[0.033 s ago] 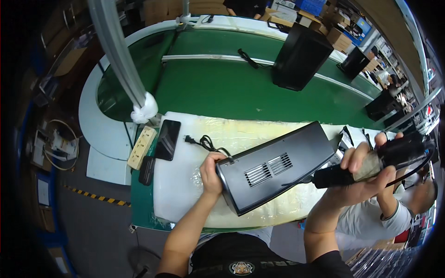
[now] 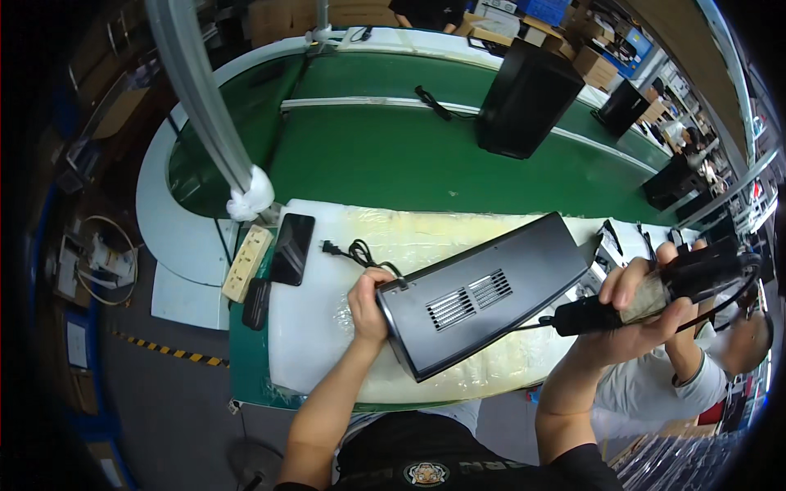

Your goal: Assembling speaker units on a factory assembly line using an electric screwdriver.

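A black box-shaped device casing point(image 2: 524, 260) with two slotted vents lies tilted on the padded work surface point(image 2: 315, 344). My left hand point(image 2: 368, 308) grips its left end, fingers around the edge. A black power cord with a plug point(image 2: 358, 252) comes out near those fingers. In my right hand point(image 2: 626, 331) is a black corded electric screwdriver point(image 2: 588, 316), held sideways with the fingers wrapped round its taped body. Its thin bit points left across the casing's lower right edge. Whether the tip touches a screw cannot be made out.
A black phone point(image 2: 292, 248), a cream power strip point(image 2: 247, 263) and a small black object point(image 2: 256, 304) are on the left. Behind runs a green conveyor point(image 2: 368, 155) carrying a tall black box point(image 2: 528, 98). A metal post point(image 2: 201, 90) rises at left. A person point(image 2: 663, 380) sits close at right.
The whole view has shifted very slightly. The screwdriver's bit sits a touch lower against the casing's edge; both hands keep their grips.
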A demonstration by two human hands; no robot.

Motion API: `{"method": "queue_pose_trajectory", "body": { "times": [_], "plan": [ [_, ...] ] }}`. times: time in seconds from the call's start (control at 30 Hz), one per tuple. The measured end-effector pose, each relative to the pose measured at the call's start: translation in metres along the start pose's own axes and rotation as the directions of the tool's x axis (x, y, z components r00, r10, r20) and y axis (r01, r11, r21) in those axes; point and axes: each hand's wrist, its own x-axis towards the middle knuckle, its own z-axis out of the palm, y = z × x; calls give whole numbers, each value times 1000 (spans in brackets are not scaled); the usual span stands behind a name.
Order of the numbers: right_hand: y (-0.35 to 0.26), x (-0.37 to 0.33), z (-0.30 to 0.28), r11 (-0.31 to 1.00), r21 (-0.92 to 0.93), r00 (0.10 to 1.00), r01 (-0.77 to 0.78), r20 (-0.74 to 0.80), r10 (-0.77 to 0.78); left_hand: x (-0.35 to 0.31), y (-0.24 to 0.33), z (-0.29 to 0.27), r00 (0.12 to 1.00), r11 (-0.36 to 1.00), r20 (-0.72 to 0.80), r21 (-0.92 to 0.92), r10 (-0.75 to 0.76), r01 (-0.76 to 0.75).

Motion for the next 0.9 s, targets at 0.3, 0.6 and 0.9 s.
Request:
{"method": "queue_pose_trajectory", "body": {
  "times": [0.3, 0.6, 0.9],
  "plan": [
    [-7, -60, -120, 904, 226, 914, -362, -105, 392, -6, -43, -12, 976, 975, -50, -65, -214, 211],
    [7, -144, -197, 690, 267, 692, -673, -102, 715, 32, -9, 22, 928, 919, -196, -305, -318, 250],
    [14, -194, -214, 498, 359, 479, -789, -147, 866, -3, 20, 42, 727, 461, 9, -767, -687, 445]
  ]
}}
